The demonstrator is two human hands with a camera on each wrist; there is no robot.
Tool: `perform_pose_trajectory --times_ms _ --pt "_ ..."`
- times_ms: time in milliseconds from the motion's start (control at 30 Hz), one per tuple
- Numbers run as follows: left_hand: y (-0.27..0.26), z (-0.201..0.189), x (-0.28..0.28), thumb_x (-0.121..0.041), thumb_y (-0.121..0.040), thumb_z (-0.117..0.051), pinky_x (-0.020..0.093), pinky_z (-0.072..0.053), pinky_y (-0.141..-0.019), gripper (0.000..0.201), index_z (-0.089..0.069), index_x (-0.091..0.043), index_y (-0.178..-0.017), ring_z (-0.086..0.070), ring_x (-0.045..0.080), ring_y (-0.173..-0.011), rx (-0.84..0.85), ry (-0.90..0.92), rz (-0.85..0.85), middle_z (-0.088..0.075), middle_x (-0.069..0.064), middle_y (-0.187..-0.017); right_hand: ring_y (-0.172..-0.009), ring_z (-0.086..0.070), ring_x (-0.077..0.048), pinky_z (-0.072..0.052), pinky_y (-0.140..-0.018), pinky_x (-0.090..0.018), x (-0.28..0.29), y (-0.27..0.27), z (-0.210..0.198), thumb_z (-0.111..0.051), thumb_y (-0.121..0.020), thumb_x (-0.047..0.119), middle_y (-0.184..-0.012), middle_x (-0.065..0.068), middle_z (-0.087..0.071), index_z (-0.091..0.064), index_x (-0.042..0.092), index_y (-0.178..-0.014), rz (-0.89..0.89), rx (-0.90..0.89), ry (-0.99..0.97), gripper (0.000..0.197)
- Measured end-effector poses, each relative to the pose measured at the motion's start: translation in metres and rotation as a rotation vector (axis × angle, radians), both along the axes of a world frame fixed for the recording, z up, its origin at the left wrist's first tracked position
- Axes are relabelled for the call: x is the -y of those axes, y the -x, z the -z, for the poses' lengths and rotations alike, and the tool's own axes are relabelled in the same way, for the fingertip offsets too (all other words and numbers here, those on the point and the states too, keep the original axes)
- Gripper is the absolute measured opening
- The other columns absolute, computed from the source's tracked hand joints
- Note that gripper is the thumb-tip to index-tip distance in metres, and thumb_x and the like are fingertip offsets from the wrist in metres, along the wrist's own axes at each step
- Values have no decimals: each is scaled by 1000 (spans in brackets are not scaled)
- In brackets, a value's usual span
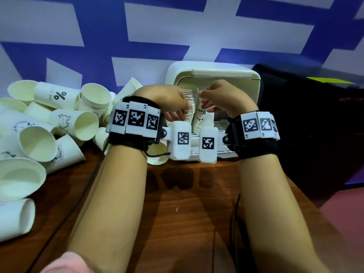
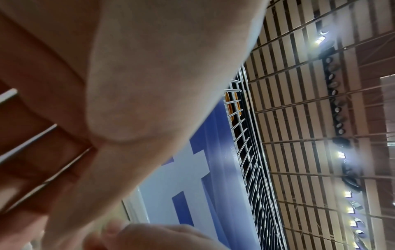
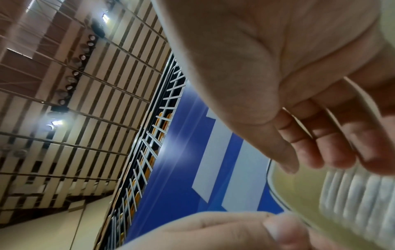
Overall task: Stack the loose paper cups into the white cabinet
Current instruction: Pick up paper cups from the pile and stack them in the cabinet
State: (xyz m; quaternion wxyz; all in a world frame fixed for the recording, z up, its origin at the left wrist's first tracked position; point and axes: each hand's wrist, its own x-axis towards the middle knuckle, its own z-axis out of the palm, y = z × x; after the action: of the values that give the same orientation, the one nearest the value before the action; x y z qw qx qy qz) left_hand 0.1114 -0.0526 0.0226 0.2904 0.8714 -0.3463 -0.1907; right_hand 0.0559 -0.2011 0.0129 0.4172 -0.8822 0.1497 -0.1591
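Cabinet (image 1: pixel 175 75): white, rounded, upper centre of the head view, on the desk against the wall; front open, lid edge showing along its top. Lower front cut off by the wrist units.
Stack (image 1: pixel 190 99): nested cups with many rims, upright inside the cabinet opening, between the two hands. Its base is hidden behind the left hand.
Printed cup (image 1: pixel 201 117): carries "Bear" lettering and a small drawing, just right of the stack; lower part hidden by a wrist unit. Whether it belongs to a second stack cannot be told.
Left hand (image 1: pixel 169 103): centre of the head view, fingers curled against the stack's left side; the exact contact is hidden. In the left wrist view only a blurred palm and fingertips show.
Right hand (image 1: pixel 222 97): right of the stack, thumb and fingers bent toward its upper rims. In the right wrist view the fingers (image 3: pixel 333 145) curl over a cup rim, ribbed rims below them, blurred.
Loose cups (image 1: pixel 49 123): heap on their sides at the left of the head view, several printed; the nearest are cut off by the left edge.
Desk (image 1: pixel 187 203): brown wood grain, lower half of the head view.
Wall (image 1: pixel 157 22): blue and white blocks, top of the head view.
Dark object (image 1: pixel 315 115): black mass right of the cabinet, not identifiable.
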Motion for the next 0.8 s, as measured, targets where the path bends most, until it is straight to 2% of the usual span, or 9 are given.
perform_pose_trajectory --times_ms 133,233,300,367,467,533,600,700,800 --pt "1 -3 -23 -25 -100 -46 35 -56 -80 25 -61 -4 -101 -65 22 -90 44 -19 -76 -67 11 -103 -70 -60 -13 -52 -69 -28 -28 -2 -3 -56 -96 17 -77 -4 -62 -59 10 -85 -103 18 57 14" --pt "-8 7 -40 -33 -98 -49 43 -55 -90 28 -59 -8 -104 -67 26 -97 86 -23 -192 -66 12 -107 -73 -60 -18 -50 -67 -28 -45 -5 1 -56 -97 16 -81 -9 -66 -59 9 -84 -163 -30 70 15" --pt "-14 15 -52 -36 -97 -51 43 -55 -91 31 -59 -7 -102 -68 26 -96 67 -8 -260 -67 13 -105 -76 -63 -20 -51 -66 -27 -55 -5 3 -55 -98 18 -89 -15 -71 -62 5 -87 -201 -84 108 19" --pt "-18 22 -62 -35 -96 -53 41 -55 -90 31 -59 -5 -101 -68 23 -97 8 16 -287 -66 11 -104 -76 -65 -20 -52 -63 -25 -64 -4 6 -54 -98 19 -94 -15 -73 -64 0 -95 -231 -148 155 23" --pt "-19 26 -72 -31 -97 -52 38 -55 -91 27 -59 -6 -104 -64 20 -103 -79 69 -280 -63 9 -108 -67 -65 -19 -52 -53 -19 -75 -5 8 -54 -98 18 -93 -16 -74 -65 -4 -101 -245 -221 188 25" --pt "-18 26 -75 -31 -97 -52 36 -55 -90 26 -59 -8 -105 -63 18 -102 -106 75 -281 -63 7 -108 -63 -66 -17 -52 -49 -17 -84 -6 11 -52 -99 19 -91 -16 -74 -64 -5 -102 -253 -270 209 27" --pt "-20 28 -74 -32 -98 -51 36 -54 -91 28 -57 -7 -111 -63 18 -102 -126 66 -282 -63 5 -108 -66 -69 -20 -58 -57 -22 -91 -8 14 -48 -101 20 -90 -17 -73 -62 -6 -105 -261 -328 220 30" --pt "-19 34 -70 -34 -99 -47 37 -51 -95 34 -55 -7 -118 -63 21 -105 -146 -11 -281 -63 2 -100 -83 -72 -31 -60 -80 -42 -101 -9 21 -38 -103 20 -98 -20 -70 -56 -4 -111 -259 -421 275 32" --pt "-23 40 -65 -35 -98 -47 37 -50 -87 29 -58 -10 -107 -64 22 -96 -164 -84 -278 -63 3 -95 -96 -69 -33 -54 -91 -46 -111 -9 24 -36 -103 14 -111 -20 -67 -56 -3 -118 -253 -468 374 30"
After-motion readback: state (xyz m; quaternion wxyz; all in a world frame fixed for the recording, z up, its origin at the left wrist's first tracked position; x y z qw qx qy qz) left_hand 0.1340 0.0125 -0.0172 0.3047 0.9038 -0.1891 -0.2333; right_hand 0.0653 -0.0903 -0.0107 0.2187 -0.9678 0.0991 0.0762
